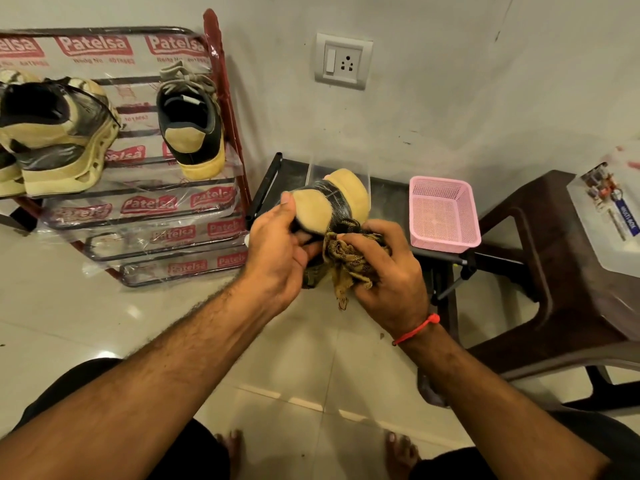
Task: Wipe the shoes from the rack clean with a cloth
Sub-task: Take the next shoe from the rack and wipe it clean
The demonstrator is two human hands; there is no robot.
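Head view. A floor (304,358) of glossy pale tiles is seen, with light glare; a plain off-white wall (450,81) carries a switch-and-socket plate (343,61). Against the wall at left a metal-tube shoe rack (166,216) is set, its shelves still wrapped in clear printed plastic film. On its upper shelf a tan-and-black sneaker (192,123) with grey laces is stood heel outward; at far left a chunky cream-and-grey pair (59,136) is placed. A low dark table (391,195) holds a pink perforated plastic basket (443,214). At right a brown moulded plastic stool (561,258) carries a translucent lidded box (609,209).

In mid-frame, above the floor, a tan suede and black shoe (332,202) is held. The left hand (280,247) is curled round its heel end, thumb on the suede. The right hand (388,268), a red thread at its wrist, is clenched on a crumpled, open-weave yellowish-brown cloth (346,265), which is pressed against the side of the shoe. Bare toes are seen at the bottom edge.
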